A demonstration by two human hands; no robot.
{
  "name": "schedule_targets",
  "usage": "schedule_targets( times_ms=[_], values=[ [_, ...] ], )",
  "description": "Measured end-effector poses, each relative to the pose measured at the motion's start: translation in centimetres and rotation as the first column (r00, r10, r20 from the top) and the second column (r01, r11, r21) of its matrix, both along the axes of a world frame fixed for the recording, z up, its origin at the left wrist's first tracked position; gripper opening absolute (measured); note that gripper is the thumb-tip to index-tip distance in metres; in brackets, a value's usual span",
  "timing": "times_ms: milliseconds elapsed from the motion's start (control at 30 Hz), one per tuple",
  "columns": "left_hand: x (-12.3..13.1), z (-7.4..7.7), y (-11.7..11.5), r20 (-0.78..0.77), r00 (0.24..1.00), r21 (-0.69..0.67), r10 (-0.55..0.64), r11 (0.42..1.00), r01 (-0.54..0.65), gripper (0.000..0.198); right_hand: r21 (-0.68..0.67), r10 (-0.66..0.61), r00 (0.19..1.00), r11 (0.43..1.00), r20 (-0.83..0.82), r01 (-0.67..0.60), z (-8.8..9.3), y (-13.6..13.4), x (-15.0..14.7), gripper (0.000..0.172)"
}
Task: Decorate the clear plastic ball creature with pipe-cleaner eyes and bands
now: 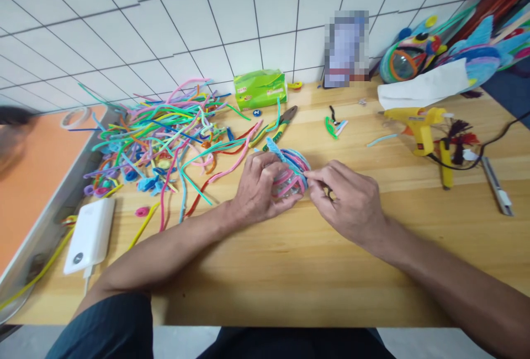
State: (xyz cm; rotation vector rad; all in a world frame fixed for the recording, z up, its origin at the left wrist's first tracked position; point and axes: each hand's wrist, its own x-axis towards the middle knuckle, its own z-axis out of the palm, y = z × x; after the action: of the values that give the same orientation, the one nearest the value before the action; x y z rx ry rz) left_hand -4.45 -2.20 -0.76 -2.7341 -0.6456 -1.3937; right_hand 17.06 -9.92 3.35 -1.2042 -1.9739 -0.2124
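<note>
My left hand (263, 182) is wrapped round a clear plastic bottle piece (289, 185) covered in pink, blue and purple pipe cleaners, with a light blue fin-like part (275, 149) sticking up. At its right edge, my right hand (345, 196) is closed in a pinch on a pipe cleaner (305, 173) of the craft. The pinched end is mostly hidden by the fingertips. Just behind the craft lie pliers (284, 127) with yellow and green handles. Loose pink and red pipe cleaners (236, 168) stretch beside my left hand.
A tangled pile of pipe cleaners (165, 127) covers the back left, near a white power bank (90, 235). Behind stand a green tissue pack (260, 89) and a blurred phone (345, 49). At right are a yellow glue gun (420, 127), a utility knife (497, 185) and a fish-like craft (408, 61).
</note>
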Motion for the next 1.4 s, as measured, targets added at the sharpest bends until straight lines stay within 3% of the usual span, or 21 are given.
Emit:
schedule_targets(
  times_ms=[333, 533, 1400],
  values=[
    [-0.03, 0.06, 0.04, -0.008, 1.0, 0.019, 0.0, 1.0, 0.0, 0.069, 0.034, 0.011, 0.998, 0.999, 0.068, -0.013, -0.6, 0.09, 0.01, 0.022],
    [0.02, 0.03, 0.15, 0.003, 1.0, 0.009, -0.007, 1.0, 0.007, 0.063, 0.026, 0.03, 0.999, 0.999, -0.015, -0.029, -0.53, 0.2, 0.02, 0.021],
    [0.0, 0.09, 0.2, 0.01, 1.0, -0.018, -0.016, 1.0, 0.016, 0.064, 0.043, 0.095, 0.995, 0.995, -0.041, -0.093, -0.96, 0.64, 0.25, 0.021]
  ],
)
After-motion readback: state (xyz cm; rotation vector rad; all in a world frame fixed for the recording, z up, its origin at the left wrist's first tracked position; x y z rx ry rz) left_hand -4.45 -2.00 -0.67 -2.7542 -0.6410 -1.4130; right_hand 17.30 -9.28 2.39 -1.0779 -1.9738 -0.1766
